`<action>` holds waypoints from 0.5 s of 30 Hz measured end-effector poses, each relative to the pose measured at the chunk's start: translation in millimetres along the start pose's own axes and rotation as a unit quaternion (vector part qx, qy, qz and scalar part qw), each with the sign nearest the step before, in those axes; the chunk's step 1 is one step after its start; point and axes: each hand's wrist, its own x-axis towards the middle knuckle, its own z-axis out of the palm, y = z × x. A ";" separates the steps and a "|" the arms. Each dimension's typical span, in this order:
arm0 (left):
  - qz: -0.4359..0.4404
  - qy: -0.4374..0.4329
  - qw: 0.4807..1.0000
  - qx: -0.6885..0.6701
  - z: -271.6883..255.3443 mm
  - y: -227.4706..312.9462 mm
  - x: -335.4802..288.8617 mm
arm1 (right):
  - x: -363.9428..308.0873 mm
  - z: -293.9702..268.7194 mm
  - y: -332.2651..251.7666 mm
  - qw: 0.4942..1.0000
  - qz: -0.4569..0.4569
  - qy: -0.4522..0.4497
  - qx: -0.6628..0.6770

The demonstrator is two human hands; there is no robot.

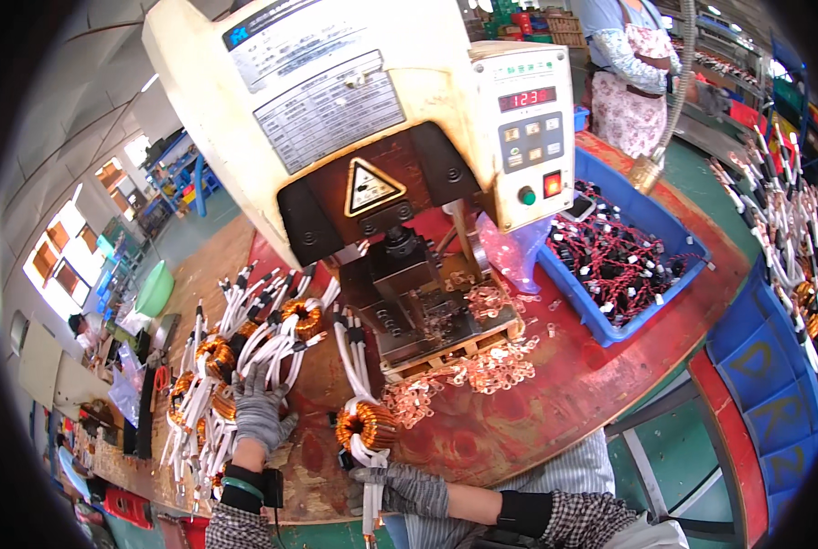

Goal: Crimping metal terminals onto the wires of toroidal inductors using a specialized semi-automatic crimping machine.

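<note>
While leads (350, 368) run white, coil (383, 423) gleams copper-orange.

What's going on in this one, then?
Someone is handling wire-wound coils by a white press on a red table. The gloved right hand grips white leads of one coil; the gloved left hand, fingers spread, lies on a heap of similar coils. Loose copper terminals lie around the press's base.

Held white leads (371, 505) partly hidden
</note>
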 end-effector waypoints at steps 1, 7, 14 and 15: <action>0.002 0.019 1.000 -0.006 4.2 0.1 0.5 | 1.4 -1.2 0.6 1.000 -0.012 0.007 -0.003; -0.001 0.015 1.000 -0.026 9.9 -4.9 -8.5 | -4.0 15.1 4.8 0.997 0.021 0.076 -0.014; -0.017 -0.015 1.000 -0.016 17.1 -4.2 -2.5 | -20.0 35.6 -0.9 0.989 -0.008 0.099 -0.107; -0.024 -0.018 0.999 -0.034 10.5 -3.3 -5.4 | -17.8 34.0 1.3 0.988 -0.014 0.095 -0.120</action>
